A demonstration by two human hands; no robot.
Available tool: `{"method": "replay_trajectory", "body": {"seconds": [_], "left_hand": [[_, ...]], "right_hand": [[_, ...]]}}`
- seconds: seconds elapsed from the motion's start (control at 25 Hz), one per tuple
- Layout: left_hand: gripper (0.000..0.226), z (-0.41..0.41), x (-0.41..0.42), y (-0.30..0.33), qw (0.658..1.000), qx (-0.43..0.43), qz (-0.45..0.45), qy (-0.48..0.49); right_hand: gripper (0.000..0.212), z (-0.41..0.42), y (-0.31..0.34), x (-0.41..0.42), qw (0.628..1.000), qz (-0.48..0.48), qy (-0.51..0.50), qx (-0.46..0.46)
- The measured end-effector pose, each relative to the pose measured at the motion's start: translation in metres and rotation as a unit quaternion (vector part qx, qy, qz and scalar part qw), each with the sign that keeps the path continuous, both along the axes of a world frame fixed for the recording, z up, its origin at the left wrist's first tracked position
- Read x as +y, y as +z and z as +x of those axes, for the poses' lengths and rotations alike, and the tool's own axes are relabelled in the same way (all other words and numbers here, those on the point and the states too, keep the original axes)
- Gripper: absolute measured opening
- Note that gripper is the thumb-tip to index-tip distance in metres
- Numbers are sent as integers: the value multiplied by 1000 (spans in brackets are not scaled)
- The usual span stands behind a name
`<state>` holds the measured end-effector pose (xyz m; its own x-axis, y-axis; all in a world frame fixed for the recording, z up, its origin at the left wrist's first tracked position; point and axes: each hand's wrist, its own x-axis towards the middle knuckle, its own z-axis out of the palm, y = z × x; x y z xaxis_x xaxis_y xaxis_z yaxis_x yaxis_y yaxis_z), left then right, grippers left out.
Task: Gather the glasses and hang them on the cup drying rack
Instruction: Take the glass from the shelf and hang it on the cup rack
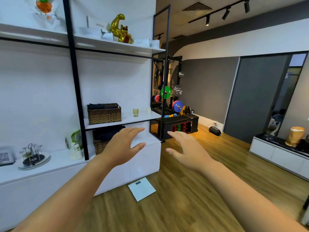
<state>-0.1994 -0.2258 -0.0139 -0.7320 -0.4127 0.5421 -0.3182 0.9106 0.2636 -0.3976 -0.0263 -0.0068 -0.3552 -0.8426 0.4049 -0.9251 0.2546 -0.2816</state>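
Note:
Two glasses stand on the middle white shelf (117, 122): a yellowish glass (135, 112) and, further right near the shelf's end, a pale clear glass (148, 111). The cup drying rack (32, 152), thin metal pegs on a round tray, sits on the low white counter at the far left; one glass seems to hang on it. My left hand (122, 145) and my right hand (184, 149) are stretched out in front of me below the shelf, fingers spread, holding nothing.
A wicker basket (104, 113) stands left of the glasses on the same shelf. A black upright post (76, 91) divides the shelving. A bathroom scale (141, 188) lies on the wood floor by the cabinet. Gym weights (177, 106) stand behind.

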Motion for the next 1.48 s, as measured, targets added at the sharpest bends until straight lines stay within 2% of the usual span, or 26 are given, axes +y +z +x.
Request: {"method": "replay_trajectory", "body": {"seconds": [0.4,0.76,1.04,1.32,1.48], "left_hand": [[61,-110,-54,1,998,9,-33,50],[61,-231,-78,-15,995,23,1,99],[62,-295,-109,-31,993,5,16,115],[62,-348,-191,-45,993,7,24,117],[61,-381,-276,-42,994,-5,17,109]], "right_hand": [[71,-134,-8,-96,997,-41,66,-21],[71,-285,-12,-135,993,-20,114,-31],[71,-350,-36,-186,989,-26,132,-69],[70,-401,-54,-260,989,-26,124,-76],[70,-433,-50,-335,990,-25,110,-80]]}}
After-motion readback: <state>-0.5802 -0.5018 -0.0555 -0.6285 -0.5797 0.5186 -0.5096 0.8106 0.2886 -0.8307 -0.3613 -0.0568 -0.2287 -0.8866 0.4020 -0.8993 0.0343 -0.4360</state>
